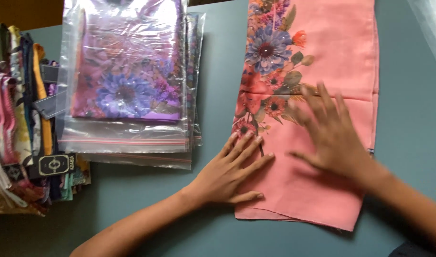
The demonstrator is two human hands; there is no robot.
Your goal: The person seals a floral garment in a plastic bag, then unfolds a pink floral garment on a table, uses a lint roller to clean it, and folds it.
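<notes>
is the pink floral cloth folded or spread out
Folded: the pink cloth lies as a narrow layered rectangle, doubled edges at its bottom, both hands flat on it.

A pink cloth [322,71], folded into a long rectangle, lies flat on a grey-blue surface, running from the top edge of the view down toward the person. A floral print runs along its left side: a blue-violet flower near the top, red and orange blooms and olive leaves below. The rest is plain pink. A faint crease crosses it about midway. Its lower edge slants, with the layers slightly offset at the bottom corner.
</notes>
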